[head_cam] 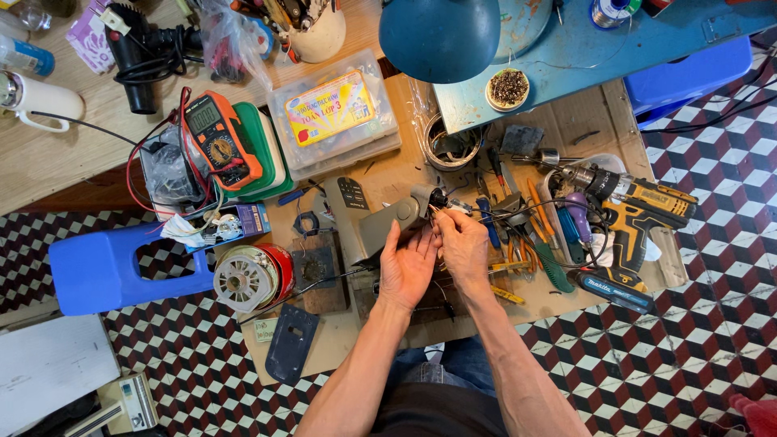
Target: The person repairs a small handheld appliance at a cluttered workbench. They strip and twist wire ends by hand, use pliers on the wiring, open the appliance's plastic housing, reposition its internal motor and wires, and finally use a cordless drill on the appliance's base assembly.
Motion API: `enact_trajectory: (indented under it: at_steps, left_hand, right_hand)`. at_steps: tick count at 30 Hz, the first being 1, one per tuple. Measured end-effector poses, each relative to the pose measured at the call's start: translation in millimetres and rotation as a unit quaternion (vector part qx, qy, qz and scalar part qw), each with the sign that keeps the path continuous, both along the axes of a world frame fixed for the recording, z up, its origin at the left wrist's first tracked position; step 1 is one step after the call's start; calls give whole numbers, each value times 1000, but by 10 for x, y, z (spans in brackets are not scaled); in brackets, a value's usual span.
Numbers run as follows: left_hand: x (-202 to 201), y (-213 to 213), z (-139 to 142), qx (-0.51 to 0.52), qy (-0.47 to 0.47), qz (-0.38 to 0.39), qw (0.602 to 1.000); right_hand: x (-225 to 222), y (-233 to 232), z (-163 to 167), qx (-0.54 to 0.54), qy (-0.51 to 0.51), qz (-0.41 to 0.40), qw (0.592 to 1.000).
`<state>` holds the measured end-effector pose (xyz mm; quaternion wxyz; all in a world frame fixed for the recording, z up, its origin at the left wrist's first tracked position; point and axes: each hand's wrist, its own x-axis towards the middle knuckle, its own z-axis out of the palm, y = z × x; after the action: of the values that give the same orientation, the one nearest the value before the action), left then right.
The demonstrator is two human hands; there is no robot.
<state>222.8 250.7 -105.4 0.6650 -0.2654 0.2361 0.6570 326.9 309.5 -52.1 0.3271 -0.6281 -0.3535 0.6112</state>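
My left hand cups the underside of a grey power-tool housing that lies tilted on the low wooden board. Against the housing's dark front end, my right hand pinches thin wires between its fingertips. Both hands sit close together at the middle of the board. What lies beneath the palms is hidden.
A yellow cordless drill and loose screwdrivers lie to the right. An orange multimeter, a clear parts box and a motor stator sit to the left. A blue plastic stool stands at left, a blue lamp shade above.
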Motion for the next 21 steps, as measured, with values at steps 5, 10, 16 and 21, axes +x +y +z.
enact_trajectory:
  at_steps: [5,10,16,21]
  left_hand:
    - [21,1,-68,8,-16,18,1000]
    - [69,-1,-110,23,-30,15,999]
    - [71,-62,-94,23,-29,-12,999]
    - [11,-123,-70,29,26,-49,998]
  right_hand:
    - [-15,-61,6,179,-145,38,972]
    - [23,7,-127,199,-237,52,950]
    - [243,-101,-357,50,16,25,998]
    - [239,-189,-565,-71,110,-99,986]
